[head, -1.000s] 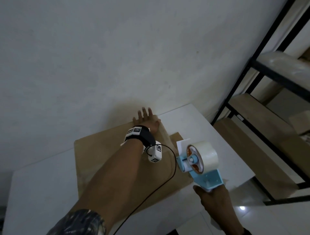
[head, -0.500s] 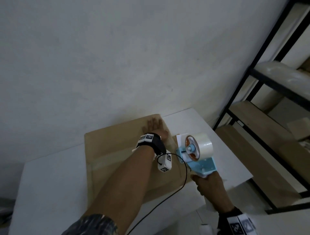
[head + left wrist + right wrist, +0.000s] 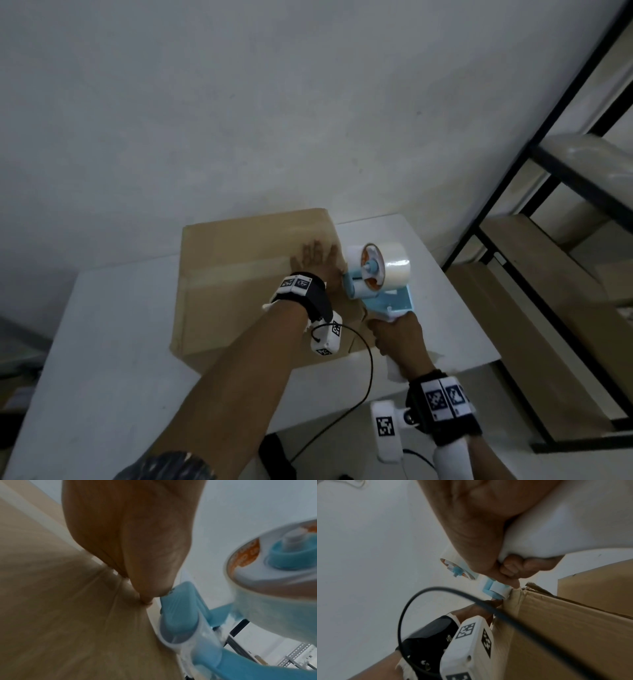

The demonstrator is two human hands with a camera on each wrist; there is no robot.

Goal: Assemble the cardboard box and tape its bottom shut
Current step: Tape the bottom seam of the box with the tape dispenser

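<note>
A brown cardboard box (image 3: 239,284) stands on the white table (image 3: 102,359), its upper face crossed by a strip of clear tape (image 3: 236,270). My left hand (image 3: 317,258) lies flat with straight fingers on the box's right end, over the tape. My right hand (image 3: 399,337) grips the white handle of a blue tape dispenser (image 3: 380,277) carrying a clear tape roll. The dispenser's front roller (image 3: 178,626) sits at the box's right edge, just beside my left palm (image 3: 130,534). In the right wrist view my curled fingers (image 3: 510,568) wrap the handle above the box's crumpled corner (image 3: 518,599).
A black metal shelving rack (image 3: 561,178) with flat cardboard sheets (image 3: 534,291) stands right of the table. A black cable (image 3: 363,387) loops from my left wrist over the table's front edge. A plain white wall (image 3: 239,102) rises behind the table.
The right hand has brought the tape dispenser leftward and down to the box's right edge beside my left hand. My left hand stays flat on the box's right end.
</note>
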